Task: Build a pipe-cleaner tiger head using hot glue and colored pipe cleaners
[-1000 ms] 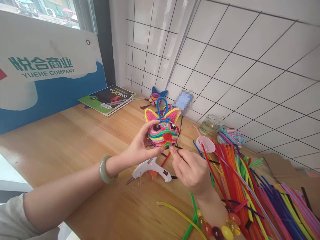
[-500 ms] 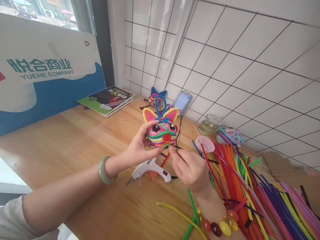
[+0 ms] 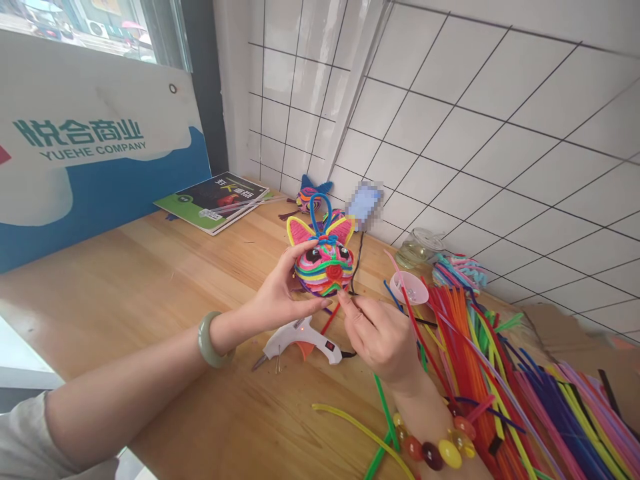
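A round, multicoloured pipe-cleaner animal head [image 3: 320,270] is held up over the table, with pink ears edged in yellow, dark eyes, a red nose and a blue loop on top. My left hand [image 3: 283,283] grips it from the left, thumb below and fingers at the upper side. The fingers of my right hand [image 3: 380,333] are curled, thumb and index tip pressed at the lower edge under the nose. Whether a small piece is pinched there, I cannot make out. Below the hands lies a white glue gun [image 3: 295,337], its small light glowing orange.
Bundles of coloured pipe cleaners [image 3: 465,340] cover the right side. A pink bowl [image 3: 417,293] of small pieces and a glass jar [image 3: 420,248] stand behind them. Magazines [image 3: 220,200], a blue-eared pipe-cleaner head [image 3: 310,197] and a blurred phone [image 3: 365,203] are at the back.
The animal head tilts slightly in my left hand. My right fingertips stay at its lower edge, almost unmoved.
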### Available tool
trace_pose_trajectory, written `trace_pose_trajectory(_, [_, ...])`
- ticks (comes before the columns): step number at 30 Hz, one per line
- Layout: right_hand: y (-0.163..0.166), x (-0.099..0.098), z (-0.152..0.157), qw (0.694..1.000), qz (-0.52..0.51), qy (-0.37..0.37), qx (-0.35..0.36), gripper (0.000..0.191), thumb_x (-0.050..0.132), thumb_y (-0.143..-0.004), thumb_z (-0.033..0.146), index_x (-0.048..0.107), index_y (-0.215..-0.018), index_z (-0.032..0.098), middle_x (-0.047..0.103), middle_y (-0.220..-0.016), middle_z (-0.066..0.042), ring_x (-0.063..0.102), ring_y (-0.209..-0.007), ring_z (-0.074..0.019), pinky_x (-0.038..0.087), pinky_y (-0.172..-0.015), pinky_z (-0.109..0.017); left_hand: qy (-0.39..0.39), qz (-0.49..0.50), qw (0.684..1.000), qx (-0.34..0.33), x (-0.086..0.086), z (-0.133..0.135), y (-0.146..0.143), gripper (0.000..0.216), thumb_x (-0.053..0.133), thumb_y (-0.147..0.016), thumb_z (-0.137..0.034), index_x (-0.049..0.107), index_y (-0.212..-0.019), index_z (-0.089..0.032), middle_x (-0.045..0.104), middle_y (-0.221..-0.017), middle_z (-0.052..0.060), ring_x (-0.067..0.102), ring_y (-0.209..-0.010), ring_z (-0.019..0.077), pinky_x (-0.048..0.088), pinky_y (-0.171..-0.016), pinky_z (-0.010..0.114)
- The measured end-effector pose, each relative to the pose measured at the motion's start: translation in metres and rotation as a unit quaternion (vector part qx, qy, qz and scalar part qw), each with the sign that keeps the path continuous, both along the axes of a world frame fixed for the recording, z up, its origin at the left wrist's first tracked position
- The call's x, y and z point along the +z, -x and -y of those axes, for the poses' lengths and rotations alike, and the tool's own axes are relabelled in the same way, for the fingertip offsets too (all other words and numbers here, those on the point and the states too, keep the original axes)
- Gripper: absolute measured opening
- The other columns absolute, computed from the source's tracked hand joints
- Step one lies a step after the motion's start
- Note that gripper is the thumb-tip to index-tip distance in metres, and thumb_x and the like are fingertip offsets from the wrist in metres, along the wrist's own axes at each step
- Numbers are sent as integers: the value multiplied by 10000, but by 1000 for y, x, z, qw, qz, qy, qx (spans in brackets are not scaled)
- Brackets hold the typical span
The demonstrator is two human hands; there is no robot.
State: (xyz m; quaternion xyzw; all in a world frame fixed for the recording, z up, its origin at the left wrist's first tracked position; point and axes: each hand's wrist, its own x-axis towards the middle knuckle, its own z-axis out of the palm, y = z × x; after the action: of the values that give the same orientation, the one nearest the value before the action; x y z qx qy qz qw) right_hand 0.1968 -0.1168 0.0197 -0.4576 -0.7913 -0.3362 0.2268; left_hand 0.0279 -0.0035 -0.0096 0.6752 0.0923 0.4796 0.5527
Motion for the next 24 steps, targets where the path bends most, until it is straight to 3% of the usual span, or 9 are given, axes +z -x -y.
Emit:
trace_pose_trajectory(8, [-2, -2, -1, 999, -38, 29, -15, 429, 532, -861, 60, 542, -1289, 97, 646, -773, -49, 599, -668, -143, 434, -593, -273, 71, 33, 997, -18, 0, -2, -6, 754, 782, -694, -192, 395, -1331, -308, 480, -1319, 92, 586, -1134, 269, 570, -874, 380])
trace_pose_trajectory(13, [-17, 9, 3, 997, -69, 3, -32, 470, 539, -850, 53, 531, -1314, 126, 683, -829, -66, 619, -674, -144, 469, -626, -269, 107, 26, 994, 24, -1, -9, -8, 746, 801, -663, -216, 409, -1295, -278, 511, -1291, 93, 608, -1095, 266, 549, -912, 427])
trace_pose_trajectory(19, [-54, 10, 7, 979, -71, 82, -170, 286, 470, -903, 150, 685, -1092, 148, 704, -867, -79, 653, -714, -161, 480, -593, -259, 143, 26, 989, 25, -5, -14, -8, 783, 824, -623, -224, 414, -1288, -274, 519, -1286, 92, 615, -1086, 266, 545, -909, 435])
trace_pose_trajectory(24, [-77, -3, 7, 929, -50, 189, -313, 250, 501, -876, 162, 708, -1008, 203, 715, -769, -43, 622, -563, -159, 358, -446, -255, 164, 27, 986, 33, -7, -16, -8, 796, 828, -626, -241, 408, -1301, -275, 531, -1304, 100, 591, -1138, 278, 529, -931, 430])
